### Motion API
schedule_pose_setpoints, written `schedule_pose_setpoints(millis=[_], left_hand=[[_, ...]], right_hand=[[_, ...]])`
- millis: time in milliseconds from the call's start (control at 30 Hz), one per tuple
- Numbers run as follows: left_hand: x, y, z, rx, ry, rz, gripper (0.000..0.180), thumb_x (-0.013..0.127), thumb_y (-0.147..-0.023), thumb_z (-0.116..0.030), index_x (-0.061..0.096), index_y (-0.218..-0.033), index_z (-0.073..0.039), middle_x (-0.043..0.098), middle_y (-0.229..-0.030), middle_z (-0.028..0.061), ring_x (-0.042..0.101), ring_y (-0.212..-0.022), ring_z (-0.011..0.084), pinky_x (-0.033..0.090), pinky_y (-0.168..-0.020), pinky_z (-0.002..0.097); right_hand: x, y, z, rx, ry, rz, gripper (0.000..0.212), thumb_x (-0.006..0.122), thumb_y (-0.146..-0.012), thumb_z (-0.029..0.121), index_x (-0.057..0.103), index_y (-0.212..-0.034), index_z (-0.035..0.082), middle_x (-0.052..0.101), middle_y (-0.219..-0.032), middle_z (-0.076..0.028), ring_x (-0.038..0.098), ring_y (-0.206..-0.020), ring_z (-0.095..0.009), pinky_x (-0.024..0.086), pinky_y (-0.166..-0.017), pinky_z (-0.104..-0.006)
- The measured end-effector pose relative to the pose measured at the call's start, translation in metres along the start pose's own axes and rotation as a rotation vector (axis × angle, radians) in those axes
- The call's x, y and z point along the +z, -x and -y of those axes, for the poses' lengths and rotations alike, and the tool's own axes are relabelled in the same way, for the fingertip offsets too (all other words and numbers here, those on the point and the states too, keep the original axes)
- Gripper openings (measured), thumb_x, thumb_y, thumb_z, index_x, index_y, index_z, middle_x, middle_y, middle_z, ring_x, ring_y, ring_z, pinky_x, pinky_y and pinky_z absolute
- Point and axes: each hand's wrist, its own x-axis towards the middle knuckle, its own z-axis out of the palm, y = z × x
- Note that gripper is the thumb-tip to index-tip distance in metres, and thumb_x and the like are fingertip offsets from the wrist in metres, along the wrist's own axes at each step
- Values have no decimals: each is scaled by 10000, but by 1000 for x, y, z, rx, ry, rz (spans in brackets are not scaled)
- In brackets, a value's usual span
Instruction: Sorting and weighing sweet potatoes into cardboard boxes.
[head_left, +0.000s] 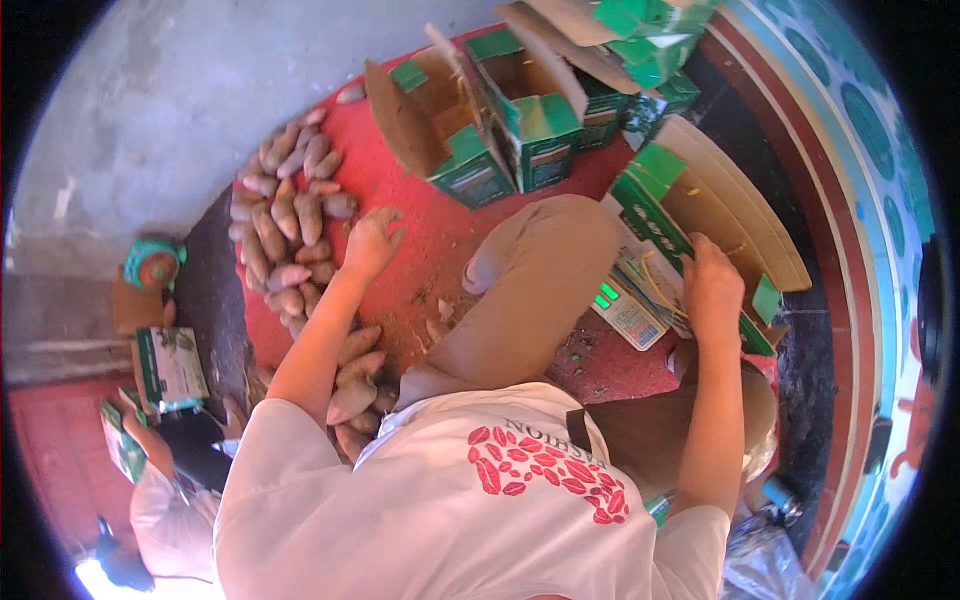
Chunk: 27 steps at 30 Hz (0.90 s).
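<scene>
My left hand (372,243) hovers over the red mat, just right of a heap of sweet potatoes (285,215). It is empty, its fingers apart and slightly bent. At the right, my right hand (712,285) grips the near wall of an open green and brown cardboard box (735,220). Its fingertips are partly hidden behind that wall. Beside the box, close to my bent knee, a digital scale (630,315) shows lit green digits. More sweet potatoes (353,395) lie under my left forearm, against my leg.
Several open boxes (470,170) stand at the far side of the red mat (385,165). A wall runs along the right. At the lower left, another person (165,500) has a hand at a green box (122,440). A clear plastic bag (765,560) lies at the lower right.
</scene>
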Motion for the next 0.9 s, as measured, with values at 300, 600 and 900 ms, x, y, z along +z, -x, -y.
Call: schedule_pose_setpoints(millis=[300,600,900], left_hand=[[96,174,93,-532,-99,622,354,599,-730,-131,540,-1078,-104,569,-1055,158,557,-980,335,461,-822,405],[166,177,66,-190,-247,878,561,607,-737,-94,421,-1264,-143,438,-1252,95,435,-1171,282,419,-923,379],[180,185,64,-321,-457,1171,396,626,-759,-259,577,-1131,-133,519,-1166,65,520,-1094,255,462,-853,356]], right_hand=[[-41,13,-30,59,57,-150,209,544,-864,132,585,-1052,51,599,-988,-162,585,-900,-336,468,-748,-373],[-69,80,-121,347,170,-186,190,522,-889,147,598,-986,2,632,-936,-152,614,-832,-304,477,-721,-363],[-48,106,-121,391,256,-162,232,520,-888,209,609,-916,-3,636,-884,-170,617,-783,-319,479,-661,-378]])
